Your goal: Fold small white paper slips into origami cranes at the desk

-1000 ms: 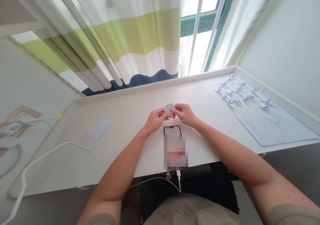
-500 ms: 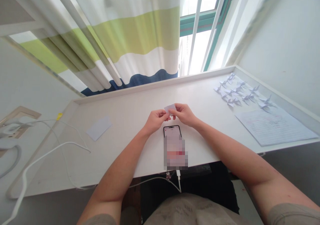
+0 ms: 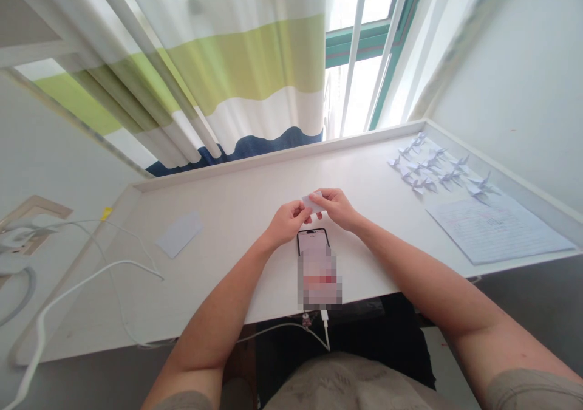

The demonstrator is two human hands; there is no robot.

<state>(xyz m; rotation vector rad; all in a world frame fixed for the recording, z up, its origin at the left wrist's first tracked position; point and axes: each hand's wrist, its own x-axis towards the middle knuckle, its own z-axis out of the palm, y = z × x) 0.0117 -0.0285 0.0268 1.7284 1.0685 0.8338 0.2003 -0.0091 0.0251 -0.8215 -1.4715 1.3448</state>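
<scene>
A small folded piece of white paper [image 3: 311, 204] is pinched between my two hands above the middle of the desk. My left hand [image 3: 290, 218] grips its left edge with thumb and fingers. My right hand [image 3: 334, 206] holds the right side, its thumb lying across the paper's face. The fingertips behind the paper are partly hidden. Just below the hands a phone [image 3: 314, 240] lies on the desk, most of its screen blurred out, with a white cable plugged into its lower end.
Several folded paper cranes [image 3: 435, 164] stand at the back right, beside a written sheet [image 3: 496, 231]. White paper [image 3: 179, 234] lies on the left of the desk [image 3: 232, 200]. A white cable [image 3: 91, 271] runs from the wall sockets [image 3: 27, 228]. A raised rim borders the desk's back.
My right thumb has shifted up along the paper, and the left fingers have closed in at its lower left. The view has moved very slightly.
</scene>
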